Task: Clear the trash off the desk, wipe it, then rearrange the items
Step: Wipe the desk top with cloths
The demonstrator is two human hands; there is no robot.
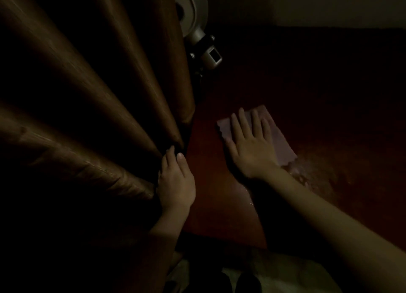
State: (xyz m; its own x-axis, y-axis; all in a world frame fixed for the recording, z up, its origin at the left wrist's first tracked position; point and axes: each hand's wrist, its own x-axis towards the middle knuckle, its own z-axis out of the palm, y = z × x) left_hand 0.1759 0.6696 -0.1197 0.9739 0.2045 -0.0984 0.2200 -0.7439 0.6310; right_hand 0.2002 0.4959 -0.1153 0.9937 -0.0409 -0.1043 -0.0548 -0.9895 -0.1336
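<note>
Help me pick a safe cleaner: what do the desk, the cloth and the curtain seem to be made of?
The desk: probably wood or veneer, reddish-brown, faintly glossy; the dim light leaves it open.
The cloth: thin pale pinkish fabric or nonwoven, lying flat, zigzag-cut edges.
The curtain: brown woven textile, deep soft folds, fine streaked weave.

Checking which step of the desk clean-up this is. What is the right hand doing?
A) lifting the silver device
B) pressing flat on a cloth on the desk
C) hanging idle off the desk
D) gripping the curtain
B: the right hand lies with straight fingers on the pale cloth on the desk; the left hand is the one at the curtain.
</note>
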